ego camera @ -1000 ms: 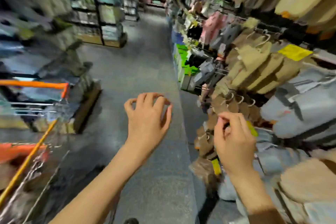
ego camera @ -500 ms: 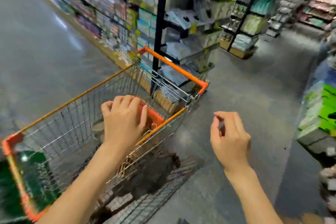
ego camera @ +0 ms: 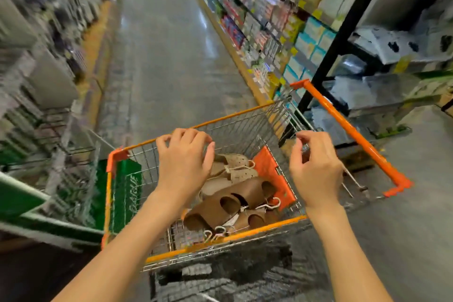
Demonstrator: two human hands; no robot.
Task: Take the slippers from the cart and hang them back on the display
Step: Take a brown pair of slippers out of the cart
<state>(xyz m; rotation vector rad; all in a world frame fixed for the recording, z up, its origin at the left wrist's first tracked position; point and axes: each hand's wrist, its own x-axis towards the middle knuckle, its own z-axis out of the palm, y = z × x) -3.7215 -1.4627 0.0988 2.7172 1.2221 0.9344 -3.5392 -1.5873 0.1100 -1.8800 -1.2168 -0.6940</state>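
Hovering over the wire shopping cart (ego camera: 245,127), the left hand (ego camera: 183,164) and right hand (ego camera: 316,171) both curl loosely, gripping nothing. Brown slippers (ego camera: 235,201) lie in the basket at five o'clock from the left hand.

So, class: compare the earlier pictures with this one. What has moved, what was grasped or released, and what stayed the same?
The view swung from the slipper display round to the cart. The left hand moved out over the basket; the right hand left the hanging slippers and followed. Neither hand has grasped anything. The brown slippers and beige slippers lie untouched in the cart.
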